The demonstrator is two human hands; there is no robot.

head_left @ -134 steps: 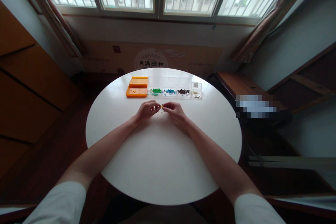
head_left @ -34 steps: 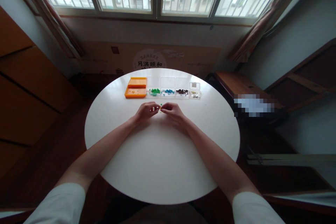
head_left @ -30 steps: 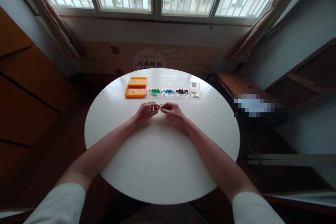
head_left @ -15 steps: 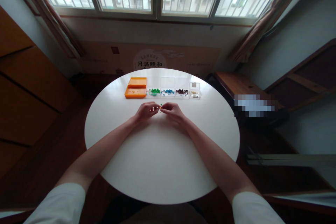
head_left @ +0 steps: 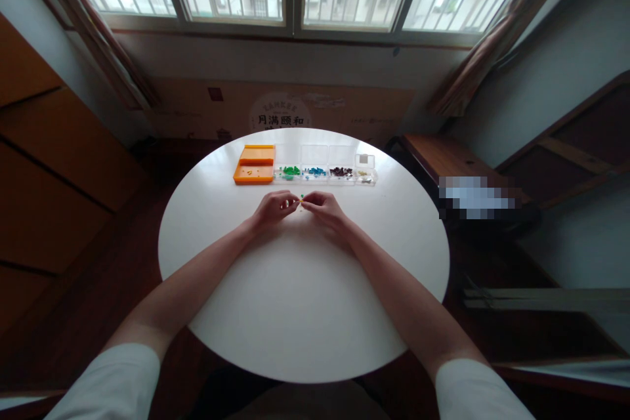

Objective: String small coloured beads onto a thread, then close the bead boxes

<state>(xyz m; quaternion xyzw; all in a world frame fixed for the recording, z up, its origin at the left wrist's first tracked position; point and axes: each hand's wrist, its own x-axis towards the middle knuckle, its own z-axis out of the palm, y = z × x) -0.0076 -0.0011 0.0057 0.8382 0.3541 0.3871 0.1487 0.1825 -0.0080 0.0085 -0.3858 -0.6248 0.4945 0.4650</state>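
Observation:
My left hand (head_left: 274, 205) and my right hand (head_left: 323, 204) meet fingertip to fingertip above the white round table (head_left: 295, 302). Pinched between them is a tiny yellow piece (head_left: 301, 201), with a green bit (head_left: 302, 195) just beyond it; whether the two are joined is too small to tell. Both hands have thumb and forefinger closed on the yellow piece. Beyond the hands stands an open orange box (head_left: 253, 177) with a few small yellow pieces inside. To its right, clear boxes hold green pieces (head_left: 290, 171), blue pieces (head_left: 315, 172), dark brown pieces (head_left: 341, 172) and pale pieces (head_left: 364, 173).
A wooden bench (head_left: 443, 151) with a blurred-out pale item (head_left: 477, 197) stands right of the table. A printed cardboard panel (head_left: 197, 102) leans below the barred window. Orange-brown cabinets (head_left: 49, 164) line the left side.
Almost nothing differs. The fingertips have shifted very slightly around the small yellow piece; arms and boxes stay where they were.

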